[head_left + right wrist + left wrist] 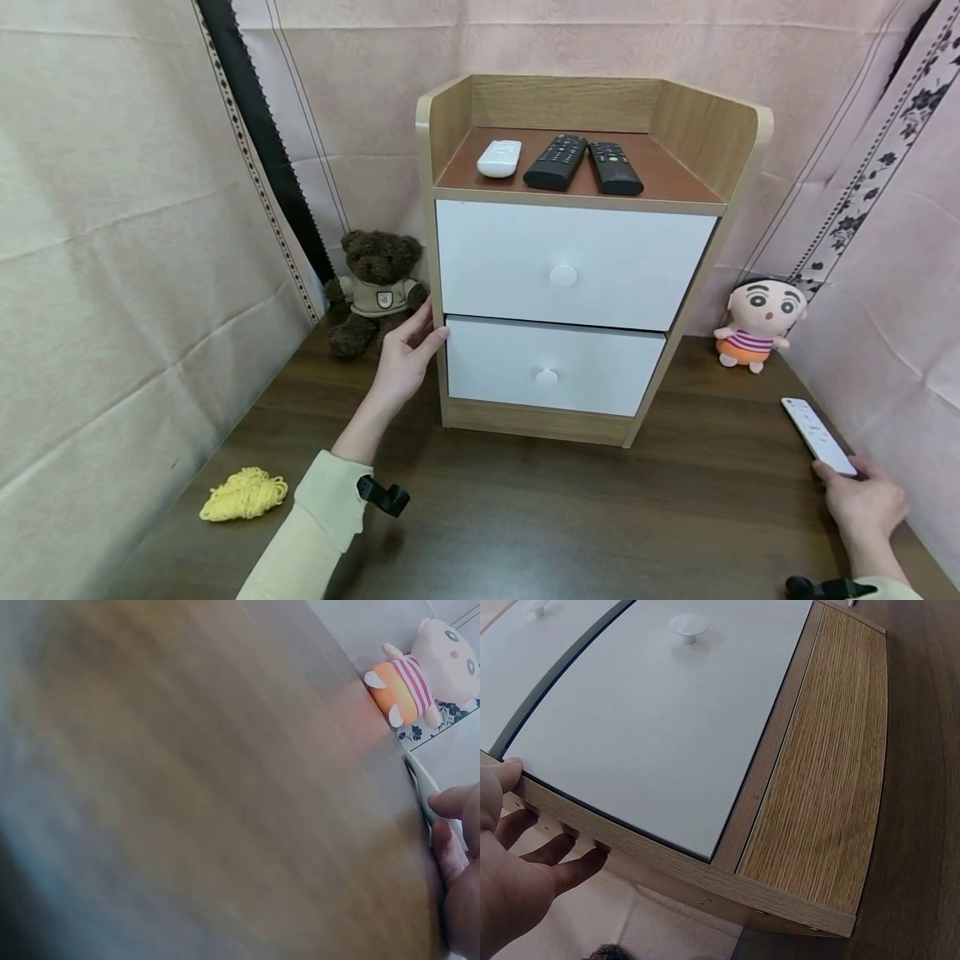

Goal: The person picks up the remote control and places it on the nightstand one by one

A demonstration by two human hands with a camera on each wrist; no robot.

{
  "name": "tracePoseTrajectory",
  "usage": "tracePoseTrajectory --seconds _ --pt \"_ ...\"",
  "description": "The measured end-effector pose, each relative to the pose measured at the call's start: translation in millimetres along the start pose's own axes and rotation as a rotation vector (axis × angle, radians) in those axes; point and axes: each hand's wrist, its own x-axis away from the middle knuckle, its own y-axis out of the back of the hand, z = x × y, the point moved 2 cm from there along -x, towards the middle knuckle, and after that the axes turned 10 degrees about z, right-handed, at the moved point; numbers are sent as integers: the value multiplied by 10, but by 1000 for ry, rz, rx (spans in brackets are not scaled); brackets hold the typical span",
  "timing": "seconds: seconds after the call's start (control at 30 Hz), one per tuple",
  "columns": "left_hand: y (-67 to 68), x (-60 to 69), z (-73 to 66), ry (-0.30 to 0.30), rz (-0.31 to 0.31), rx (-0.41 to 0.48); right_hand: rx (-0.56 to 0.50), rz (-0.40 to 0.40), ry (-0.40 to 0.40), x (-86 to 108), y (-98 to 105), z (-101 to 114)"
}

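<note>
A small wood-framed cabinet with two white drawers stands on the brown table, both drawers pushed in. My left hand rests against its left side. In the left wrist view the thumb is at the front edge and the other fingers touch the outer side panel. At the far right, my right hand pinches the near end of a slim white remote control lying low at the table. The right wrist view shows the remote edge-on between thumb and fingers, partly hidden by them.
On the cabinet's top shelf lie a white remote and two black remotes. A brown teddy bear sits left of the cabinet, a cartoon doll to its right. Yellow yarn lies front left. Fabric curtains surround the table.
</note>
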Motion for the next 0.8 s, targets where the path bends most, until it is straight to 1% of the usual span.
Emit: tracePoseTrajectory --seconds 0.27,0.37,0.47,0.5,0.6,0.7,0.8 --pt "-7 3 11 -1 3 -1 -69 -33 -43 10 -38 7" --pt "-5 9 13 9 0 -2 -89 -42 -56 15 -12 -5" --pt "-8 12 15 14 2 5 -152 -28 -83 41 39 -42" --pt "-10 10 19 13 4 8 -188 -22 -94 49 58 -58" --pt "-15 -4 35 4 7 16 -369 -3 -125 62 94 -91" --pt "-11 -9 39 -3 7 17 -577 12 -125 40 121 -109" --pt "-1 -5 28 -4 3 19 -836 44 -110 6 114 -117"
